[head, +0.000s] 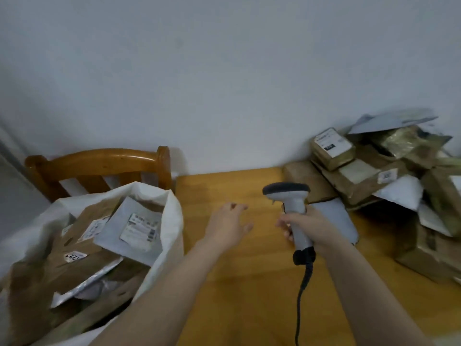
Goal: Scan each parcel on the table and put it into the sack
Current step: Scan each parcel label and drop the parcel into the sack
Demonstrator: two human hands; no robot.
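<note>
My right hand [308, 227] grips the handle of a grey barcode scanner [289, 196], its head up and its black cable hanging toward the table's front edge. My left hand [228, 224] hovers over the middle of the wooden table [224, 270], fingers relaxed and holding nothing. A white sack [172, 211] stands open at the left with several cardboard parcels and a grey mailer with a label [134, 226] on top. A pile of parcels [374, 171] lies at the table's far right. A grey flat mailer [341, 218] lies just behind my right hand.
A wooden chair back [99, 163] stands behind the sack, against the white wall. A brown box [424, 253] sits near the right edge of the table.
</note>
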